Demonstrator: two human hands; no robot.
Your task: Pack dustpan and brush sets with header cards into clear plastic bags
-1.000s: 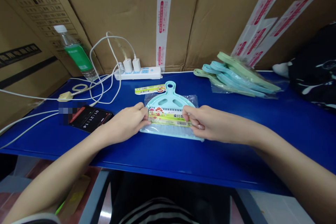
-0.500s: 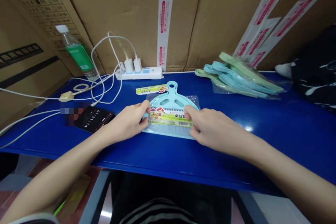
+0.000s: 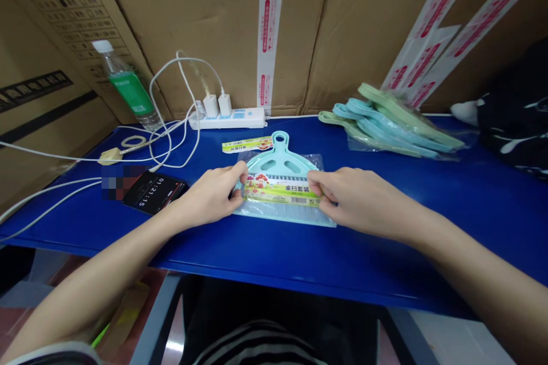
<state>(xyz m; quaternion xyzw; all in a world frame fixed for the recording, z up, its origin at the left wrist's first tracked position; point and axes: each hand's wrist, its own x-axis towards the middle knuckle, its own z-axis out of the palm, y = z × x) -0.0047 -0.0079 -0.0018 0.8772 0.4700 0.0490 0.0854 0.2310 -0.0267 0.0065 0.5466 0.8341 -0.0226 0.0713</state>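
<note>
A light blue dustpan [image 3: 281, 154] lies on the table with its handle pointing away from me, in a clear plastic bag [image 3: 282, 214]. A printed label card [image 3: 278, 189] with red mushrooms lies across the pan. My left hand [image 3: 219, 191] is closed in a pinch at the bag's left edge, beside the pan's left side. At the card's right end, my right hand [image 3: 357, 199] pinches the bag's right side. Whether the fingertips also grip the card or the pan's rim is hidden. Behind the pan's left side sits another printed card [image 3: 246, 145].
Several bagged green and light blue dustpans [image 3: 389, 122] are piled at the back right. A power strip [image 3: 231, 119] with white cables, a bottle [image 3: 131, 91] and a phone [image 3: 154, 191] are on the left. Cardboard [image 3: 205, 11] stands behind the blue table [image 3: 257, 262].
My right hand has shifted slightly right along the bag, so more of the card's lettering and the pan's right corner show. My left hand has barely moved.
</note>
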